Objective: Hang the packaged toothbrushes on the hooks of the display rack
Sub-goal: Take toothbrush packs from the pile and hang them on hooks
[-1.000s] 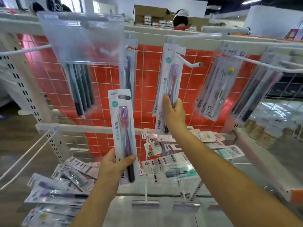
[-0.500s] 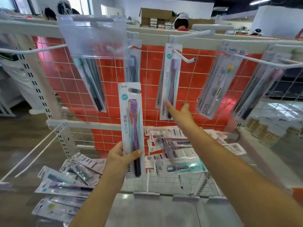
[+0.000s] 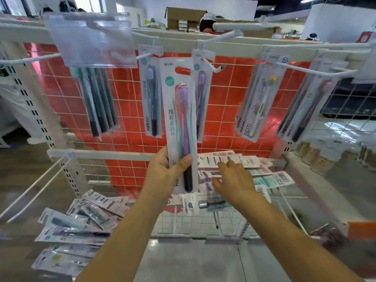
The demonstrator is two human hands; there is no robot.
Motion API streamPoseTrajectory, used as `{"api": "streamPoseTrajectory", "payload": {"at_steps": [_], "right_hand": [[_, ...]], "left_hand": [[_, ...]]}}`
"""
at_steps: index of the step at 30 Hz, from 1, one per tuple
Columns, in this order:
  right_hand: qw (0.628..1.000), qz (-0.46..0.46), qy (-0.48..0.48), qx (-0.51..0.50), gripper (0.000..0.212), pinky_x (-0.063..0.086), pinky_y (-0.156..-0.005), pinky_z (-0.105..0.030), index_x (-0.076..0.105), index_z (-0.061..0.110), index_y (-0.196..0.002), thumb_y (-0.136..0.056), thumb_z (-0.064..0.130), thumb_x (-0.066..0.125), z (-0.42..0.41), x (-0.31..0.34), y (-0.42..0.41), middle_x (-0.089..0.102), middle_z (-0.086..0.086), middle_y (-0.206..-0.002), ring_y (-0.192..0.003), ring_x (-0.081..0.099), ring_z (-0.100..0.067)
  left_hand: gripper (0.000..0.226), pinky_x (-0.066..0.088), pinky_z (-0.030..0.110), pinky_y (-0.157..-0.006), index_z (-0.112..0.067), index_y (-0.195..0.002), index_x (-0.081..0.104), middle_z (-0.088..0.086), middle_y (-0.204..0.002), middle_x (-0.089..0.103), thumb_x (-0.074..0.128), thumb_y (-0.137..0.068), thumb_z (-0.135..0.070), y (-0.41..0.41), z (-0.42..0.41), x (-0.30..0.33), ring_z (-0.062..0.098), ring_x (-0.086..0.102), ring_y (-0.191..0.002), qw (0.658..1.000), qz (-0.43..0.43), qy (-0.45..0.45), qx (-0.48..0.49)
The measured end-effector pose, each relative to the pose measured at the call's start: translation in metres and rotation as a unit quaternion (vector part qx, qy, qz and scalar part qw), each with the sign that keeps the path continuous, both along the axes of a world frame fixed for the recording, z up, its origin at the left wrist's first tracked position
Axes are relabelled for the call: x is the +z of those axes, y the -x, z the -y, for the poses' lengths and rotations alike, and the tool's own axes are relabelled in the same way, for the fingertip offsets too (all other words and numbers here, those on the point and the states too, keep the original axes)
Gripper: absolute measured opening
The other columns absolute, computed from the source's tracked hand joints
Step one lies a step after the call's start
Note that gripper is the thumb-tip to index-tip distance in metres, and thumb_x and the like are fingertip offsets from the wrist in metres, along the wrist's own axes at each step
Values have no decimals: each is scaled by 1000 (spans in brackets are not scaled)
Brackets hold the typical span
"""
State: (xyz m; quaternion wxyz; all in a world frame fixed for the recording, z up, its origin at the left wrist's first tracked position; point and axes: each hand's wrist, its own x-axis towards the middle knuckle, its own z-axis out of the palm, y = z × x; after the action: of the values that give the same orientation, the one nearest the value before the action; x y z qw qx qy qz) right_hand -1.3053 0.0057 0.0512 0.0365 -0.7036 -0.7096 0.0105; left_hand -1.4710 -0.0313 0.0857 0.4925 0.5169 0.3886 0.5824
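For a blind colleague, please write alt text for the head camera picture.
A person's left hand holds a packaged purple toothbrush upright before a red display rack hung with other toothbrush packs, while the open right hand reaches over loose packs on the shelf below.

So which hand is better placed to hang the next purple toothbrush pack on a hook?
Left. The left hand already grips the purple toothbrush pack upright, its hang hole near the hook. The right hand is open, low over the loose packs.
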Motion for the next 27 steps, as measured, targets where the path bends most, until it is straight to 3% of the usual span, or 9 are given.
{"api": "streamPoseTrajectory", "payload": {"at_steps": [4, 10, 15, 22, 24, 27], "right_hand": [[999, -31, 20, 7, 46, 37, -98, -38, 38, 16, -137, -96, 39, 41, 7, -2, -5, 44, -7, -134, -123, 38, -26], [999, -49, 22, 11, 52, 33, -104, -37, 32, 20, -141, -95, 39, 43, 10, -7, -9, 37, -4, -144, -129, 34, -25], [999, -49, 13, 15, 48, 35, -104, -37, 37, 21, -138, -94, 39, 44, 10, -8, -7, 40, -3, -141, -127, 36, -24], [992, -125, 1, -2, 40, 40, -94, -33, 47, 19, -132, -95, 33, 48, 7, -5, -13, 50, -5, -127, -120, 43, -23], [990, -140, -7, -5, 39, 42, -92, -33, 50, 16, -130, -94, 32, 49, 8, -5, -17, 52, -6, -125, -118, 45, -24], [985, -171, -14, 1, 39, 40, -95, -32, 50, 15, -132, -95, 29, 49, 10, -7, -22, 53, -7, -126, -119, 44, -24]], "left_hand": [[36, 55, 38, -86, -20, -105, 59, 3, -100, 71, 61, -71, -31, -4, -5, 9, 18, 68, -96, 999, -16, -31, -15], [30, 53, 14, -70, -14, -109, 55, -4, -97, 69, 58, -80, -14, -15, -7, 7, 3, 67, -87, 992, -75, -59, -79], [22, 51, 12, -70, -23, -104, 53, -7, -96, 66, 55, -88, -8, -23, -15, 3, -1, 66, -87, 993, -77, -63, -64], [25, 51, 21, -86, -10, -117, 50, 4, -108, 62, 54, -92, -10, -51, -77, 0, 15, 60, -100, 999, -49, -21, -11], [28, 49, 23, -84, -3, -120, 50, 9, -110, 61, 54, -92, -10, -56, -97, 3, 19, 59, -101, 999, -48, -9, 6], [23, 45, 17, -74, -7, -116, 52, 1, -103, 62, 54, -93, -11, -54, -114, 10, 13, 59, -94, 999, -50, 11, 7]]}}
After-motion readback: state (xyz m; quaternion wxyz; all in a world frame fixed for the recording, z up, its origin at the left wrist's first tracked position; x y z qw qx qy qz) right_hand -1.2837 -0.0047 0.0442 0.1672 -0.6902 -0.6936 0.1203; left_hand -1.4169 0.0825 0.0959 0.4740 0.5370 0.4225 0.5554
